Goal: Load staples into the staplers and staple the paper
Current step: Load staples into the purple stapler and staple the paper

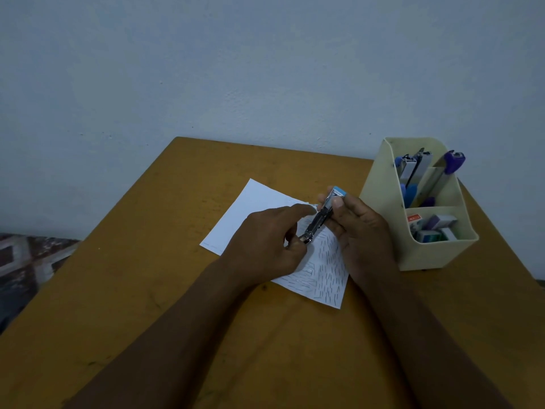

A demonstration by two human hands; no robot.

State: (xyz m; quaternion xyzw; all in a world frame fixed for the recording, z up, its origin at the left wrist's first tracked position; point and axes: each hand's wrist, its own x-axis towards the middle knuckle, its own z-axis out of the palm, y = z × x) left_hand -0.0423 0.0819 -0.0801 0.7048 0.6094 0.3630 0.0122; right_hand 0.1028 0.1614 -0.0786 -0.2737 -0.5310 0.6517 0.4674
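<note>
Both forearms reach in over the tabletop (118,290). Right hand (362,231) is wrapped round a blue-capped stapler (321,215), left hand (265,240) pinching its metal end, w/ stapler held just above the paper (253,208). Paper's already full of staples; more staplers (413,169) wait in the holder (413,246), prob. unloaded. Stapler's long axis runs diagonal, blue end up-right and away.

The desk (132,290) lies bare along its left edge and near edge, giving open passage. Both hands (265,240) and the paper (253,208) fill the middle, and a cream organizer (427,255) blocks the right edge
</note>
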